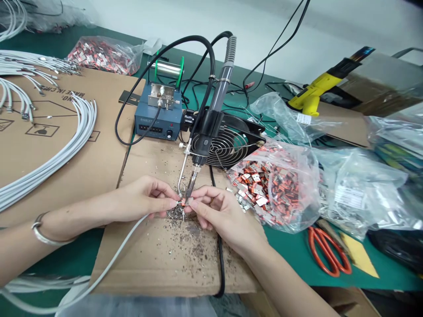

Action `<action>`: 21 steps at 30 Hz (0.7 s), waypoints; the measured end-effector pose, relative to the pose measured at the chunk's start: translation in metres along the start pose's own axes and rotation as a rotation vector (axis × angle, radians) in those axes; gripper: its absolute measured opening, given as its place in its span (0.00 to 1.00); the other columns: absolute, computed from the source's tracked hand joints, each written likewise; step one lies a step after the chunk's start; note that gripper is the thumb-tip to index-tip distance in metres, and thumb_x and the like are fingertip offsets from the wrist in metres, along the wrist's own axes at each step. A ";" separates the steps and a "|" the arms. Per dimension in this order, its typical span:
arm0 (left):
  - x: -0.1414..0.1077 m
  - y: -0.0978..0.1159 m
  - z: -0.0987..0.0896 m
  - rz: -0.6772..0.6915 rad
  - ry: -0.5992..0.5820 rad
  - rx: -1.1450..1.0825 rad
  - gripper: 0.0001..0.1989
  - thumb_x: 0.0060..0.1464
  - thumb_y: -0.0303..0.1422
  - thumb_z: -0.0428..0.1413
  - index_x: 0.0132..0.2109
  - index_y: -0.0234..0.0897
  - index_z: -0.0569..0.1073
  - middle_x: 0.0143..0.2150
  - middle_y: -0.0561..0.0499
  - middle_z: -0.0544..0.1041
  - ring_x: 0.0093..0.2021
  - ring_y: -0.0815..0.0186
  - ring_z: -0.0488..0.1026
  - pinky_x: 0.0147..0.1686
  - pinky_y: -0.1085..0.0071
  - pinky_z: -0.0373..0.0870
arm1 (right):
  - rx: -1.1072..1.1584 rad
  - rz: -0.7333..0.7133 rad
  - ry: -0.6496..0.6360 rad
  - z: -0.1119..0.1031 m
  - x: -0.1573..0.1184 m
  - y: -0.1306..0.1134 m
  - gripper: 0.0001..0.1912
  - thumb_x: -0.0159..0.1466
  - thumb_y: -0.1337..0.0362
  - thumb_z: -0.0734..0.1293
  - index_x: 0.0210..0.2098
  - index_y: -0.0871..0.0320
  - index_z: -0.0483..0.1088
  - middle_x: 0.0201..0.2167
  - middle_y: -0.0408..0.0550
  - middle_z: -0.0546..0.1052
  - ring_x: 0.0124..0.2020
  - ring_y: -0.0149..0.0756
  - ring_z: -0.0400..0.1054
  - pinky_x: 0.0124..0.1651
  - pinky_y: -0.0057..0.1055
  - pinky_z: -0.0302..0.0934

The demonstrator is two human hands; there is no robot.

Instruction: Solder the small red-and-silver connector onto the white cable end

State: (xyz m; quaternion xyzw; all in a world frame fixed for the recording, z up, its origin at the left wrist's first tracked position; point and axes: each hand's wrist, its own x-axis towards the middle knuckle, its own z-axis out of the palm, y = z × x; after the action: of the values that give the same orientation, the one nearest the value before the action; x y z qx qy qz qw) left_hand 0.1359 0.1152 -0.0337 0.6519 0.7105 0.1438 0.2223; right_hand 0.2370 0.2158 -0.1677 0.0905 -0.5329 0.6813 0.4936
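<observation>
My left hand pinches the end of a white cable, which trails down to the lower left. Facing it, my right hand is closed on a small orange and metal connector. The cable end and the connector meet between my fingertips. Just above them is the tip of a mounted soldering iron, with a thin metal tube beside it. Whether the tip touches the connector is too small to tell.
A blue soldering station, solder spool and fan stand behind. Bagged connectors and orange-handled scissors lie right. White cable bundles rest left on cardboard. A black cable crosses the cardboard.
</observation>
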 end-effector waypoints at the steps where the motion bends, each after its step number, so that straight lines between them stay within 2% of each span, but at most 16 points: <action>1: 0.000 0.000 0.000 0.010 0.000 -0.002 0.07 0.54 0.31 0.54 0.35 0.30 0.70 0.21 0.58 0.66 0.18 0.80 0.58 0.17 0.82 0.53 | 0.002 -0.002 -0.004 -0.001 0.000 0.000 0.13 0.52 0.61 0.72 0.31 0.63 0.69 0.24 0.48 0.75 0.14 0.19 0.56 0.16 0.19 0.48; 13: -0.001 0.001 -0.001 0.040 -0.027 0.013 0.11 0.54 0.36 0.54 0.36 0.31 0.72 0.22 0.56 0.66 0.22 0.76 0.60 0.21 0.81 0.57 | 0.084 -0.063 -0.087 -0.004 -0.001 0.001 0.09 0.54 0.62 0.72 0.32 0.60 0.73 0.24 0.48 0.76 0.16 0.21 0.56 0.18 0.19 0.46; 21: 0.000 0.003 -0.002 0.030 -0.038 0.029 0.09 0.53 0.34 0.54 0.35 0.31 0.72 0.22 0.56 0.65 0.20 0.77 0.58 0.19 0.81 0.53 | 0.053 -0.062 -0.081 -0.006 -0.001 0.001 0.09 0.54 0.60 0.72 0.31 0.58 0.74 0.24 0.48 0.77 0.16 0.21 0.56 0.18 0.20 0.45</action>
State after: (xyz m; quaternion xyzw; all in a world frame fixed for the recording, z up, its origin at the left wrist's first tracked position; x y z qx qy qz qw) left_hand 0.1379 0.1154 -0.0302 0.6685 0.6982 0.1243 0.2240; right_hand 0.2389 0.2197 -0.1718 0.1475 -0.5311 0.6754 0.4898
